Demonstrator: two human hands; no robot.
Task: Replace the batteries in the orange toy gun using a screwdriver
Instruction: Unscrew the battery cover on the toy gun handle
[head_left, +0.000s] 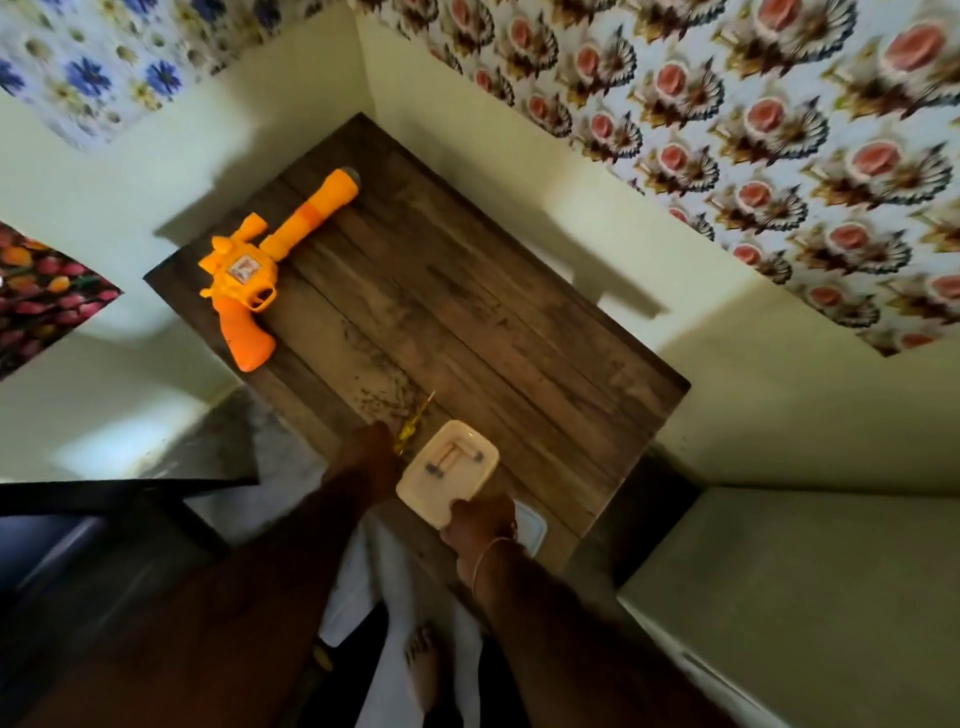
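The orange toy gun (260, 270) lies on the far left part of the wooden table (467, 312), barrel pointing to the far corner. My left hand (371, 457) grips a screwdriver (413, 428) with a yellow see-through handle at the near edge, its shaft pointing up the table. My right hand (480, 519) holds the near rim of a cream plastic tray (447, 475). Inside the tray lie batteries (454, 460), two or three.
The small table stands in a corner between pale walls with flower wallpaper. A white lid or dish (532, 527) lies under my right hand at the table's near edge. A dark piece of furniture (104, 499) stands left; a pale counter (779, 597) is at right.
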